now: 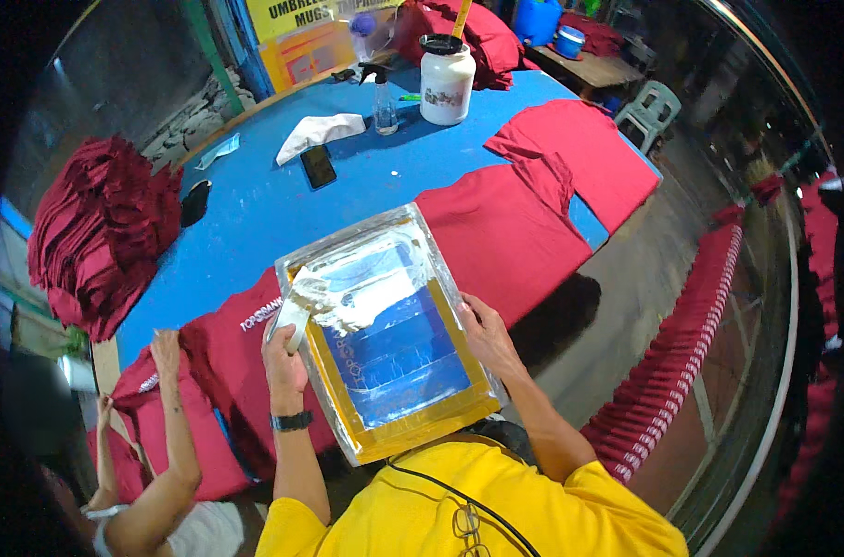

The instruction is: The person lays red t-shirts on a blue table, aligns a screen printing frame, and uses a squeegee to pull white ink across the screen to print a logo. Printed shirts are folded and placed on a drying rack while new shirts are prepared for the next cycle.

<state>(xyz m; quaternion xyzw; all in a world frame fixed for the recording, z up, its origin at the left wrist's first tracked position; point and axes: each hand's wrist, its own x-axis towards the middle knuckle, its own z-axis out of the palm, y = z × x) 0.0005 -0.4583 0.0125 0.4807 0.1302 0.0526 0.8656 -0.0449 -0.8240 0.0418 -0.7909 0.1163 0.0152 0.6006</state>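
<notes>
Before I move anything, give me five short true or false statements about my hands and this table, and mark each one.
1. Your right hand grips the edge of the framed screen. True.
2. Your left hand is bare of anything. False: it holds a white object by the screen's left edge.
3. The phone lies on a red shirt. False: the phone lies on the blue tabletop, near a white cloth.
4. The spray bottle stands left of the white tub. True.
5. A co-worker's hands touch red fabric at lower left. True.
</notes>
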